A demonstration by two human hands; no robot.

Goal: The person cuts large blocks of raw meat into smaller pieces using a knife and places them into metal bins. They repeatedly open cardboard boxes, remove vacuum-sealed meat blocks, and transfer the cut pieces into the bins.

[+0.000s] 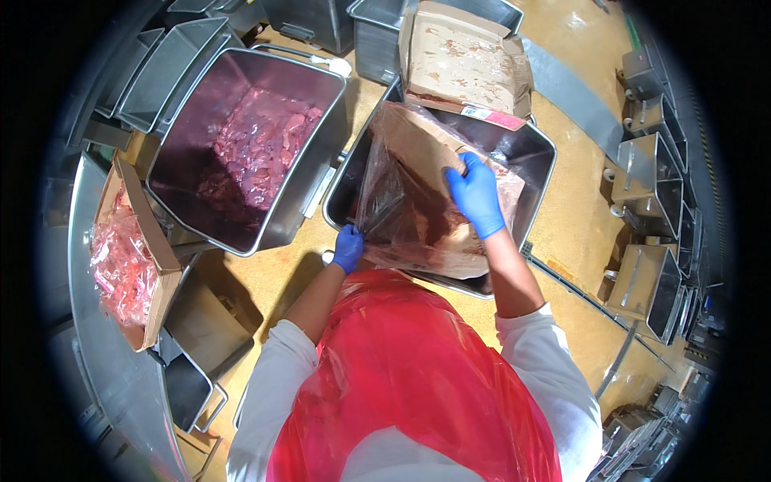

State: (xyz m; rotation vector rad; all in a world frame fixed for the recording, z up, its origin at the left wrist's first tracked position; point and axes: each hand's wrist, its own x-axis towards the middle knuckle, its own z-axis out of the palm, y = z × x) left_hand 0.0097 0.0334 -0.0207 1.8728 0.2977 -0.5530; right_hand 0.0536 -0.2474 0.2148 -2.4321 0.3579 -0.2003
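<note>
In front of me a brown cardboard sheet or flattened box (414, 157), lined with clear plastic film (379, 201) smeared reddish, lies tilted in a steel bin (541, 145). My right hand (474, 193), in a blue glove, is closed on the upper right part of the cardboard. My left hand (348, 247), also blue-gloved, grips the plastic at the lower left, beside the bin's rim. A second, opened cardboard box (462, 56) with a stained pale inside rests on the bin's far end. I wear a red plastic apron.
A steel bin of red meat pieces (261, 136) stands at left. Below it, a cardboard box with pink plastic wrapping (124, 257) sits on a steel surface (84, 193). More steel bins (169, 72) stand behind, and wheeled bins (642, 185) line the right over the yellow floor.
</note>
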